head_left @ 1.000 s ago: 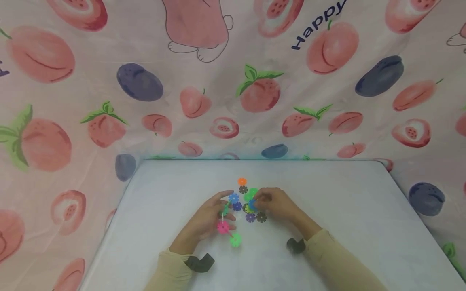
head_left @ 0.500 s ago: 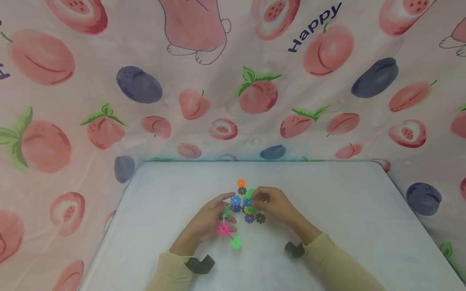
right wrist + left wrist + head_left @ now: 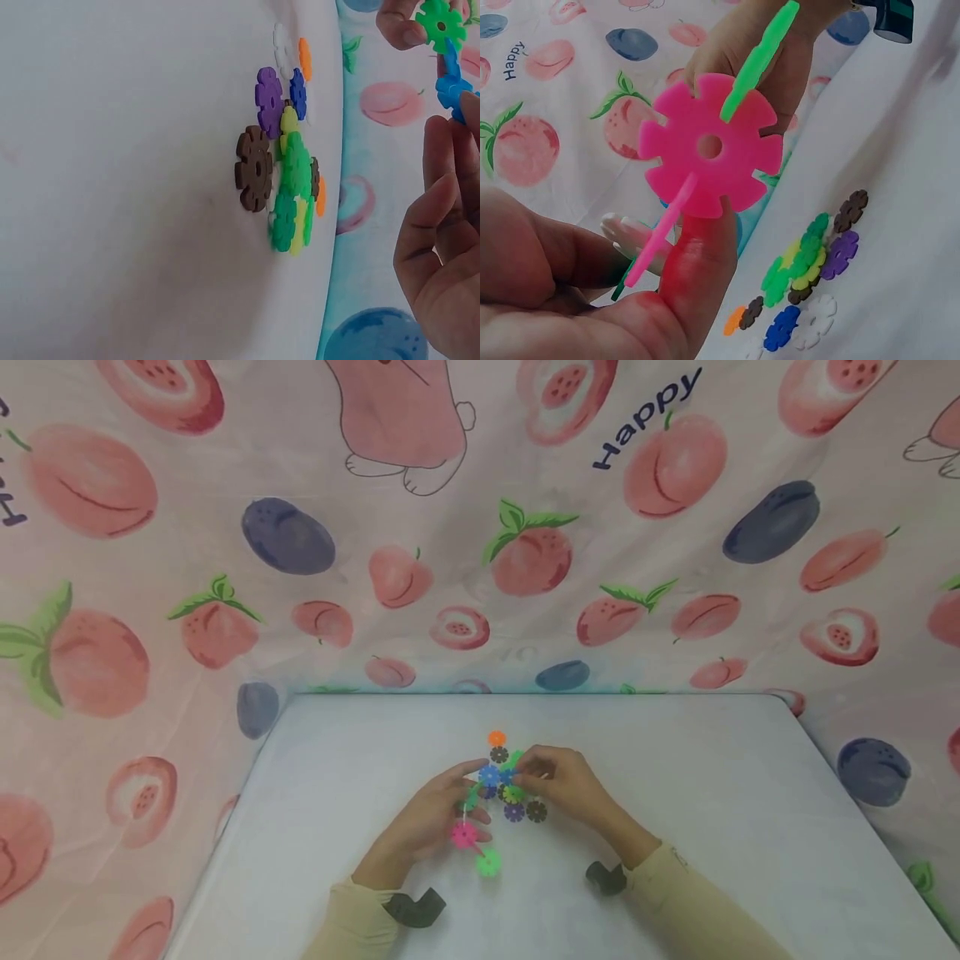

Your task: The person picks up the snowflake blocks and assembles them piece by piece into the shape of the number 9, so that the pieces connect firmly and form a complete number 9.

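Slotted flower-shaped plastic discs, joined in a chain, hang from my left hand (image 3: 435, 814), which grips them between thumb and fingers. A pink disc (image 3: 705, 142), a bright green disc (image 3: 761, 60) and a white disc (image 3: 634, 236) belong to the chain. At its upper end in the head view is a light blue disc (image 3: 489, 776). My right hand (image 3: 564, 781) pinches another blue disc (image 3: 453, 88) against that end; whether the two are slotted together I cannot tell. The right hand's fingertips partly cover its disc.
Loose discs lie in a cluster on the white table (image 3: 675, 760) under the hands, among them an orange disc (image 3: 497, 738), a brown disc (image 3: 536, 812) and a purple disc (image 3: 513, 812). A fruit-printed cloth (image 3: 420, 527) hangs behind the table's far edge.
My right hand has moved slightly left, bringing its blue disc up to the light blue one. The left hand and its chain have shifted a little to the right.
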`<state>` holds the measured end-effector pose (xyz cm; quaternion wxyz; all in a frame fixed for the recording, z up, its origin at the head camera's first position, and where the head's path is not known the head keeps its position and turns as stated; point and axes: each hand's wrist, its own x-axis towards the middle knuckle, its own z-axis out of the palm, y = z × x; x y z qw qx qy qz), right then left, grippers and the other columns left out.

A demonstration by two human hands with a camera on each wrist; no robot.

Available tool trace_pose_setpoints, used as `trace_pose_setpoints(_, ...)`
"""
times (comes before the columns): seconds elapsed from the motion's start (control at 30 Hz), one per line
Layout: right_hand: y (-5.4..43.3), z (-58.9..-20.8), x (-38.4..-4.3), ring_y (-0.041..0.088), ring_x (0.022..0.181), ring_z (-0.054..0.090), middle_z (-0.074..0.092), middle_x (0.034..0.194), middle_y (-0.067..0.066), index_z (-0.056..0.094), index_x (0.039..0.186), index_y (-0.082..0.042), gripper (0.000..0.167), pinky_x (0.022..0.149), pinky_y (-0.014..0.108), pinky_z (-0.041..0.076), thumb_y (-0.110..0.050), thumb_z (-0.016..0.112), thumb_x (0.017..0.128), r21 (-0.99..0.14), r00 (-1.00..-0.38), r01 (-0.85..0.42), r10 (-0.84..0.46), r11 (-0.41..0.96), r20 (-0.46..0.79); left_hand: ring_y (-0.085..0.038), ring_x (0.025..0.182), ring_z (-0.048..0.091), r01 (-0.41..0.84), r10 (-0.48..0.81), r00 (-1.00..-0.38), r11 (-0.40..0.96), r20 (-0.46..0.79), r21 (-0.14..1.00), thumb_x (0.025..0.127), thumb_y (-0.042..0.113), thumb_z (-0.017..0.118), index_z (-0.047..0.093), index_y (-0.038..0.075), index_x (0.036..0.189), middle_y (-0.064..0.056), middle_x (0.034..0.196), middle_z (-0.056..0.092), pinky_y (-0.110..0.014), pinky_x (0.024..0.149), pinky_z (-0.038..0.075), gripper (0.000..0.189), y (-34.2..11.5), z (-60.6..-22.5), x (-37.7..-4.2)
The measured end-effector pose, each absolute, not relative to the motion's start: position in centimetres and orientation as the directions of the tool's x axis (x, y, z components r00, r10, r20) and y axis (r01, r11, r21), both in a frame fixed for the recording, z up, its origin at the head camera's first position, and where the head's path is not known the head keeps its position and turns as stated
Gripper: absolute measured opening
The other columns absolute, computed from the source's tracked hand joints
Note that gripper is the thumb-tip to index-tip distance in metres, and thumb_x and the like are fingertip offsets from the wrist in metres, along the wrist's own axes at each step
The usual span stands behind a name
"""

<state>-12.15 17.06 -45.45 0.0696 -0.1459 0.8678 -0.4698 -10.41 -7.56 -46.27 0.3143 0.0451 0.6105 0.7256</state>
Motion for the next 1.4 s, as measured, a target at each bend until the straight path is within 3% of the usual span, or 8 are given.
trace_pose_setpoints(0.27, 16.80, -45.58, -12.03, 0.008, 0.086, 0.069, 0.075, 0.089, -0.011, 0.075, 0.092, -0.022, 0.007, 0.075, 0.027, 0.058, -0.016, 0.079, 0.089, -0.815, -0.932, -0.291, -0.339, 0.500, 0.125, -0.020, 0.092, 0.069, -0.392, 0.513, -0.798, -0.043, -0.316, 0.919, 0.107, 0.013, 0.035, 0.037, 0.016, 0.158, -0.028, 0.147, 0.042, -0.040, 0.078, 0.063, 0.051, -7.67, -46.13, -10.23)
trace_pose_setpoints(0.47, 16.69, -45.33, -11.91, 0.007, 0.085, 0.071, 0.075, 0.087, -0.011, 0.075, 0.088, -0.021, 0.010, 0.079, 0.027, 0.059, -0.012, 0.081, 0.087, -0.811, -0.929, -0.318, -0.332, 0.490, 0.164, -0.020, 0.092, 0.070, -0.376, 0.506, -0.803, -0.019, -0.315, 0.927, 0.107, 0.012, 0.034, 0.036, 0.017, 0.159, -0.019, 0.156, 0.039, -0.038, 0.077, 0.063, 0.053, -7.70, -46.04, -10.23)
trace_pose_setpoints(0.67, 16.67, -45.34, -11.88, 0.007, 0.085, 0.071, 0.074, 0.086, -0.011, 0.076, 0.087, -0.017, 0.006, 0.083, 0.027, 0.060, -0.014, 0.080, 0.088, -0.812, -0.913, -0.353, -0.359, 0.464, 0.192, -0.030, 0.090, 0.072, -0.354, 0.510, -0.798, 0.037, -0.322, 0.934, 0.109, 0.015, 0.033, 0.036, 0.022, 0.159, -0.026, 0.147, 0.044, -0.035, 0.076, 0.063, 0.051, -7.78, -46.04, -10.25)
trace_pose_setpoints(0.93, 16.58, -45.46, -11.93, 0.005, 0.082, 0.070, 0.074, 0.086, -0.010, 0.074, 0.085, -0.017, 0.007, 0.079, 0.026, 0.060, -0.015, 0.080, 0.088, -0.795, -0.894, -0.398, -0.388, 0.458, 0.224, -0.026, 0.076, 0.075, -0.304, 0.495, -0.810, 0.106, -0.316, 0.947, 0.108, 0.015, 0.035, 0.038, 0.026, 0.159, -0.025, 0.147, 0.043, -0.031, 0.069, 0.061, 0.052, -7.76, -46.13, -10.13)
trace_pose_setpoints(1.1, 16.54, -45.53, -12.02, 0.005, 0.080, 0.069, 0.072, 0.084, -0.011, 0.074, 0.084, -0.020, 0.013, 0.078, 0.026, 0.060, -0.010, 0.081, 0.087, -0.785, -0.892, -0.411, -0.383, 0.464, 0.241, -0.027, 0.074, 0.075, -0.299, 0.492, -0.810, 0.122, -0.319, 0.946, 0.108, 0.015, 0.035, 0.036, 0.025, 0.159, -0.026, 0.127, 0.058, -0.028, 0.064, 0.060, 0.053, -7.58, -45.84, -10.05)
trace_pose_setpoints(1.17, 16.52, -45.59, -12.02, 0.005, 0.081, 0.069, 0.072, 0.084, -0.012, 0.074, 0.085, -0.021, 0.012, 0.079, 0.026, 0.060, -0.010, 0.081, 0.087, -0.784, -0.894, -0.408, -0.380, 0.468, 0.238, -0.028, 0.075, 0.075, -0.307, 0.495, -0.807, 0.111, -0.321, 0.945, 0.108, 0.015, 0.035, 0.035, 0.024, 0.160, -0.027, 0.122, 0.060, -0.029, 0.065, 0.060, 0.053, -7.53, -45.73, -10.04)
trace_pose_setpoints(1.3, 16.43, -45.83, -12.04, 0.004, 0.084, 0.069, 0.072, 0.085, -0.013, 0.074, 0.086, -0.022, 0.011, 0.083, 0.027, 0.060, -0.013, 0.081, 0.087, -0.790, -0.902, -0.389, -0.370, 0.474, 0.222, -0.030, 0.088, 0.072, -0.330, 0.501, -0.807, 0.056, -0.312, 0.942, 0.109, 0.015, 0.033, 0.035, 0.019, 0.159, -0.028, 0.137, 0.051, -0.034, 0.070, 0.063, 0.051, -7.49, -45.74, -10.05)
trace_pose_setpoints(1.4, 16.35, -45.94, -12.07, 0.004, 0.086, 0.070, 0.073, 0.086, -0.015, 0.075, 0.088, -0.025, 0.011, 0.085, 0.027, 0.059, -0.015, 0.081, 0.087, -0.805, -0.909, -0.369, -0.363, 0.465, 0.207, -0.033, 0.094, 0.070, -0.356, 0.496, -0.807, 0.024, -0.320, 0.934, 0.111, 0.025, 0.036, 0.037, 0.018, 0.158, -0.034, 0.130, 0.055, -0.036, 0.073, 0.063, 0.048, -7.50, -45.91, -10.14)
